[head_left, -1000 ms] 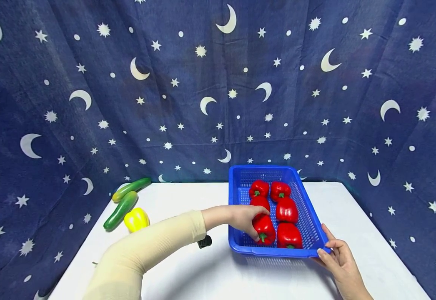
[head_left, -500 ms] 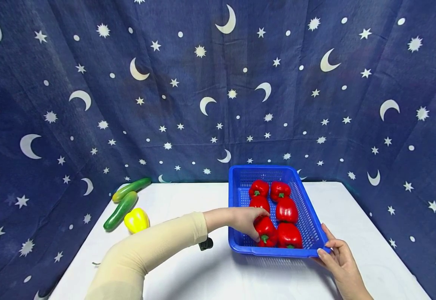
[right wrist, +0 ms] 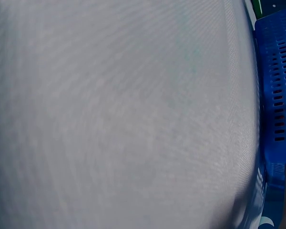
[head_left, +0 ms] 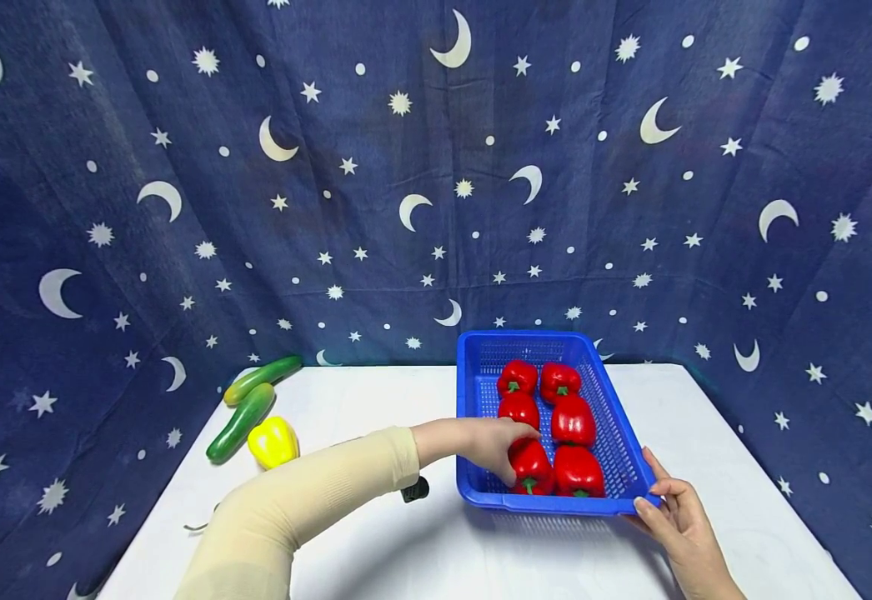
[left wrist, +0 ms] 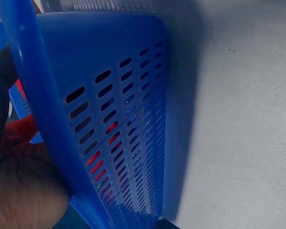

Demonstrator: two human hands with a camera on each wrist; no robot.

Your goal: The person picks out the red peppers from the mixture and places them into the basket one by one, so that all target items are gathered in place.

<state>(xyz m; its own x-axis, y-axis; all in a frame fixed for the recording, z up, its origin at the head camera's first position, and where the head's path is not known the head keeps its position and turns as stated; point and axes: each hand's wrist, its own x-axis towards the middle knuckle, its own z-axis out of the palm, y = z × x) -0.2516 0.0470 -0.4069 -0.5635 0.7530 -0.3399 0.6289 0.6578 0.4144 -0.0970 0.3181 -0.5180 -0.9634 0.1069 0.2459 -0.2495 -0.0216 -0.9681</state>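
A blue plastic basket point(head_left: 631, 505) with slotted walls stands on the white table, several red bell peppers point(head_left: 573, 420) lying in two rows inside. My left hand point(head_left: 490, 446) reaches over the basket's left rim, its fingers curled round the front-left red bell pepper point(head_left: 532, 468). That pepper sits against its right neighbour. Part of it is hidden by the hand. In the left wrist view, the hand point(left wrist: 26, 186) is beside the rim, and a bit of red shows past it. At the front-right corner, my right hand point(head_left: 679, 525) holds the basket, thumb on the rim.
Two cucumbers point(head_left: 241, 423) and a yellow bell pepper point(head_left: 273, 442) lie at the table's left. A thin stem point(head_left: 196, 527) pokes out beside the left sleeve, the rest of it hidden. A dark blue curtain point(head_left: 376, 208) with moons and stars surrounds the table point(head_left: 376, 392).
The front-left red bell pepper has shifted slightly right, up against its neighbour. My left hand has since drawn back slightly left. The right hand and basket have stayed still.
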